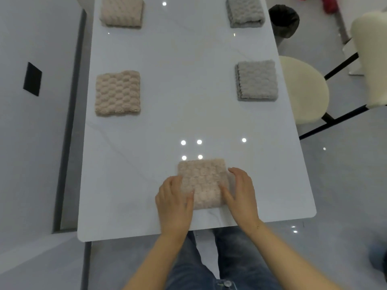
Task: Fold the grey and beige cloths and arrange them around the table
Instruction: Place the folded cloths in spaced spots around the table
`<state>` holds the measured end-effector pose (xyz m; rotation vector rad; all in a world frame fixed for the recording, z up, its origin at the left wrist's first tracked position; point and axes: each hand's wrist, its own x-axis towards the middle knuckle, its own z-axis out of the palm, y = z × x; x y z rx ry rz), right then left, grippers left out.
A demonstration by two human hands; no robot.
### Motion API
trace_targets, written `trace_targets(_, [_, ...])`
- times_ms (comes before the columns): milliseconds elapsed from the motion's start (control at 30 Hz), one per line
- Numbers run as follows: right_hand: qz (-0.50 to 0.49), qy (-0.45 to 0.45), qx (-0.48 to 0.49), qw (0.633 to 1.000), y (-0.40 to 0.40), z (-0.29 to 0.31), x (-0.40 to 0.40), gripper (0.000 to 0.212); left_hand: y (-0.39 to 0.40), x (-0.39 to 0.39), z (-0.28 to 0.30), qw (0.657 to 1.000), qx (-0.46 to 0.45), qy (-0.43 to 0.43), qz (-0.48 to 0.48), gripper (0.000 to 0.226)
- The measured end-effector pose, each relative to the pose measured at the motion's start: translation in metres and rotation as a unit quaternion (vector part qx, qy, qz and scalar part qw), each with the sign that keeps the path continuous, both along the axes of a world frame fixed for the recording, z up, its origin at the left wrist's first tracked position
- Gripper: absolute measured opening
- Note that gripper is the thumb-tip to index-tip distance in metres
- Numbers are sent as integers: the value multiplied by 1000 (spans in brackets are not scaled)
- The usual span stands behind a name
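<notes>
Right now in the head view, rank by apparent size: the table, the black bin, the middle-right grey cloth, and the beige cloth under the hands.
1. Table, by far the largest.
2-3. Beige cloth and middle-right grey cloth look alike; the hands cover part of the beige one.
4. Black bin looks smallest, but it sits farther away and partly hidden.

Far beige cloth [122, 11] and far grey cloth [245, 11], both top-cropped.

No text reads anywhere (cloths and table bear none).

Both hands, left hand [174, 203], right hand [243, 193], flanking folded beige cloth [202, 182], white table [188, 80] near edge
</notes>
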<state>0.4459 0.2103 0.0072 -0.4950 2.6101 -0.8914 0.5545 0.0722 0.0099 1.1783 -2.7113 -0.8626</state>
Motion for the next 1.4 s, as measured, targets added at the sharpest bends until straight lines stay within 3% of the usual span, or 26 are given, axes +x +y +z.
trace_targets(67, [124, 67, 44, 989, 0, -2, -1, 54, 2, -12, -8, 992, -49, -1, -115, 46])
trace_targets(133, [196, 71, 94, 974, 2, -10, -2, 60, 6, -18, -25, 976, -65, -40, -204, 52])
trace_targets(267, [262, 25, 165, 951, 5, -30, -2, 67, -4, -16, -48, 967, -57, -89, -232, 56])
trace_targets(467, [238, 24, 218, 946, 6, -41, 1, 63, -8, -18, -56, 962, -35, -89, -257, 58])
trace_targets(733, [237, -26, 139, 961, -3, -34, 8, 70, -23, -5, -49, 972, -2, -27, -233, 61])
trace_targets(833, [243, -31, 138, 960, -9, -32, 15, 70, -31, 7, -44, 982, 13, -47, -184, 61])
trace_targets(1167, [234, -18, 151, 960, -13, -35, 20, 70, -30, 6, -48, 981, -11, -82, -178, 65])
trace_targets(1400, [209, -26, 137, 968, -15, -22, 19, 63, -37, 0, -34, 983, 28, -80, -164, 67])
